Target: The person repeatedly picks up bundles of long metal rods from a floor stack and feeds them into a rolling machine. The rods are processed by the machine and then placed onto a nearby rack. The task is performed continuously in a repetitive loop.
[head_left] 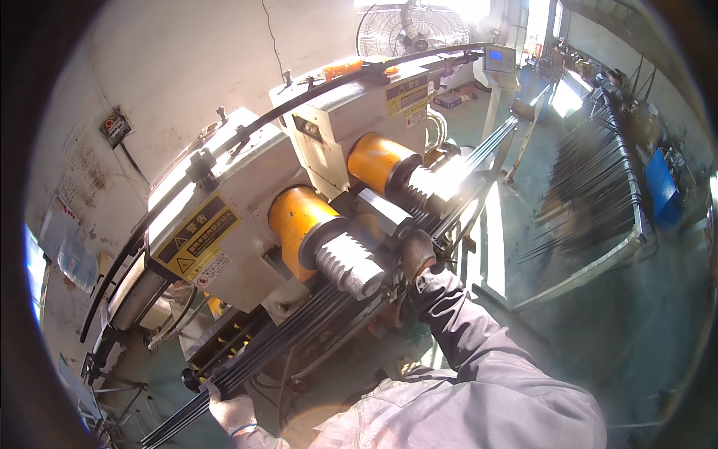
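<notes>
A bundle of long, thin dark metal rods [292, 318] runs slantwise from the lower left toward the upper right, along the front of a machine. My left hand [232, 413], in a whitish glove, is closed around the rods near their lower left end. Farther along, my right hand [417, 254], in a dark glove, reaches in beside a grey metal block [383, 212]. Its fingers are hidden, so what it grips does not show. Two grooved steel rollers [350, 266] with orange housings [301, 223] jut out over the rods, one on each side of the block.
Behind the rods stands the pale machine body [247, 277], with a curved dark bar [299, 101] along it. More rods lie on a rack [591, 176] at right. A control box [499, 60] and a large fan [411, 31] are at the back.
</notes>
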Action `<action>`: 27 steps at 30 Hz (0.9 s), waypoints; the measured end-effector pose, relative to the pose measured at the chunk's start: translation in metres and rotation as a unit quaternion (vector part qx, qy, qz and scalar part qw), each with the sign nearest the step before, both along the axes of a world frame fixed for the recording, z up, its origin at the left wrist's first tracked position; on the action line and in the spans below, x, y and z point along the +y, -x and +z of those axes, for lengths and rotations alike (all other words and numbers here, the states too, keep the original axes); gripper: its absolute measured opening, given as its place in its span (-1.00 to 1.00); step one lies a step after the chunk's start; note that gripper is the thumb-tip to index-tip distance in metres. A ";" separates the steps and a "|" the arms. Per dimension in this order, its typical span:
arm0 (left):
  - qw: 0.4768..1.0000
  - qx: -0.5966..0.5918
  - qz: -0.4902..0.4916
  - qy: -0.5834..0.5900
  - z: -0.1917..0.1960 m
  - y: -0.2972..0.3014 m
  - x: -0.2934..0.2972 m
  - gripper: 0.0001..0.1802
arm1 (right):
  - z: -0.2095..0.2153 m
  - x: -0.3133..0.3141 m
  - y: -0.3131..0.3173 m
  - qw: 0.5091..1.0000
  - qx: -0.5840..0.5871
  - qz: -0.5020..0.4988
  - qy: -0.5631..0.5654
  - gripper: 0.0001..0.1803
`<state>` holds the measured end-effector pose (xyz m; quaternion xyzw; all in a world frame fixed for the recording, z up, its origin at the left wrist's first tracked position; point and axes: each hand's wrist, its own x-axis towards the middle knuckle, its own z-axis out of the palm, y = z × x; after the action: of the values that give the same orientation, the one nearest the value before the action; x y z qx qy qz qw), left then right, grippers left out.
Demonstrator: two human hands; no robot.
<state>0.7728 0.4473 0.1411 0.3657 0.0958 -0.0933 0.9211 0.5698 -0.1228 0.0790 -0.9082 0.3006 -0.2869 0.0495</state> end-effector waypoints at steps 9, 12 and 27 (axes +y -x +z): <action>0.991 0.054 -0.124 -0.012 -0.014 0.035 -0.067 -0.47 | 0.060 0.041 0.001 0.735 -0.391 -0.064 -0.550 -0.37; 0.992 0.094 -0.084 -0.027 -0.018 0.039 -0.093 -0.55 | 0.068 0.051 0.016 0.653 -0.423 -0.032 -0.627 -0.52; 0.996 0.063 -0.050 0.036 -0.011 0.044 -0.089 -0.54 | -0.061 0.094 0.148 0.699 -0.286 -0.133 -0.642 -0.40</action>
<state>0.7291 0.3581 0.1299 0.3299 0.1321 -0.1655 0.9200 0.4216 -0.0292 0.0185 -0.4807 0.5008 -0.2739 0.6657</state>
